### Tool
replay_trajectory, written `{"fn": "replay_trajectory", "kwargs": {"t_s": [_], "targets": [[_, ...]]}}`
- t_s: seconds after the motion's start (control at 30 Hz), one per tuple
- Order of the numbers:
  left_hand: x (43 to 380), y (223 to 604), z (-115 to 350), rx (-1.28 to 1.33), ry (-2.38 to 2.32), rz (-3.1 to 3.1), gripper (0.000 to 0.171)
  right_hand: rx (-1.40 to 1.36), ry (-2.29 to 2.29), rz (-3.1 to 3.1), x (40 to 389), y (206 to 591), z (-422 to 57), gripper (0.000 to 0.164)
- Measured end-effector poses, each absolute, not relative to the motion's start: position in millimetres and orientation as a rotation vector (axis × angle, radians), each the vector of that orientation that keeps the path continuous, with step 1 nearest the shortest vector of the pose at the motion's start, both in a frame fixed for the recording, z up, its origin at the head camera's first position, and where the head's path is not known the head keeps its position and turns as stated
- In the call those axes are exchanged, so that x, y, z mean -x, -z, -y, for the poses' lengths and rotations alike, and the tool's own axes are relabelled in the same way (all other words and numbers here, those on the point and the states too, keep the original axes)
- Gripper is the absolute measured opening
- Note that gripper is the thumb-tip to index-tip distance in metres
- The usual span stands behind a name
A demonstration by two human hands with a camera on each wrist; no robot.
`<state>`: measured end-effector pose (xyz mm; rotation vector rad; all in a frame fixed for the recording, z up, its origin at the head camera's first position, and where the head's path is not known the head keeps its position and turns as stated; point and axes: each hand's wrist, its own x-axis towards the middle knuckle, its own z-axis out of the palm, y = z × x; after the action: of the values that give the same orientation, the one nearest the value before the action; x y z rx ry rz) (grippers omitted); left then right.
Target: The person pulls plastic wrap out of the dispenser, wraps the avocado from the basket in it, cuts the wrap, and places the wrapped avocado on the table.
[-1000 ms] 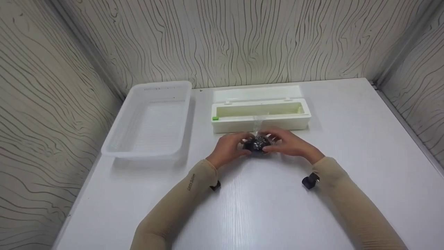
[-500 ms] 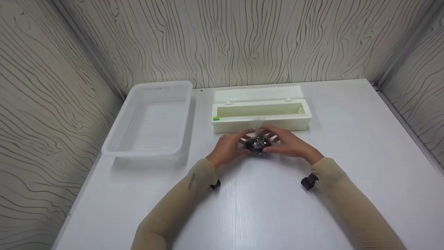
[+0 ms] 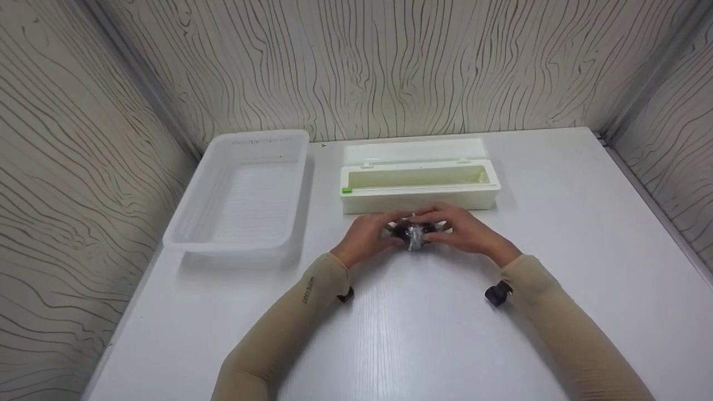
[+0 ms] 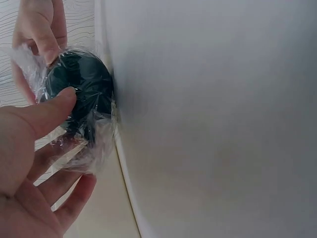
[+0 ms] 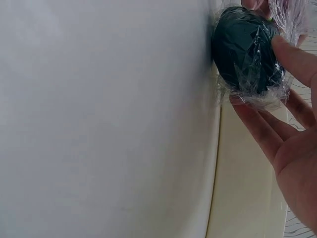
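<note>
A dark green rounded object [image 3: 415, 236], loosely wrapped in clear cling film, is held between both hands just in front of the white dispenser box. My left hand [image 3: 363, 238] grips its left side, with the thumb [image 4: 63, 101] pressed on the wrapped face and the other fingers behind it. From the right, my right hand [image 3: 463, 229] grips it in the same way, its thumb [image 5: 292, 53] on the film. Crumpled cling film [image 4: 91, 146] sticks out around the object's ends. What kind of object lies under the film I cannot tell.
Behind the hands stands a white cling film dispenser [image 3: 384, 201], its lid [image 3: 415, 148] tipped back and a green slider [image 3: 346, 190] at its left end. A translucent white plastic basket [image 3: 234, 245] is at the left. Patterned walls enclose the white table [image 3: 390, 334].
The strip of film that rose from the object toward the dispenser has come down over it. A bunched fold now lies across its front. Both hands stay almost in place, fingertips closer together.
</note>
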<state>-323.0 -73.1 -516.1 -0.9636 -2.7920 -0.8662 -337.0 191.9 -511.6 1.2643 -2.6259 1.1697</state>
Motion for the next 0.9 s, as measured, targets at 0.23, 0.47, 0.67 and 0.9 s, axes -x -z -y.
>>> {"fn": "replay_trajectory", "kwargs": {"t_s": [0.23,0.47,0.67,0.9], "targets": [[324,517,74,0.981,0.884,2.813,0.054,-1.236,-1.295,2.751,334,507,-194,0.038],[324,518,74,1.000,0.881,2.800,0.051,-0.995,-1.327,2.885,326,497,-183,0.031],[324,517,74,1.000,0.859,2.809,0.048,-0.895,-1.357,2.812,318,496,-169,0.026],[324,515,75,1.008,0.842,2.813,0.051,-0.877,-1.339,2.799,320,502,-167,0.052]]}}
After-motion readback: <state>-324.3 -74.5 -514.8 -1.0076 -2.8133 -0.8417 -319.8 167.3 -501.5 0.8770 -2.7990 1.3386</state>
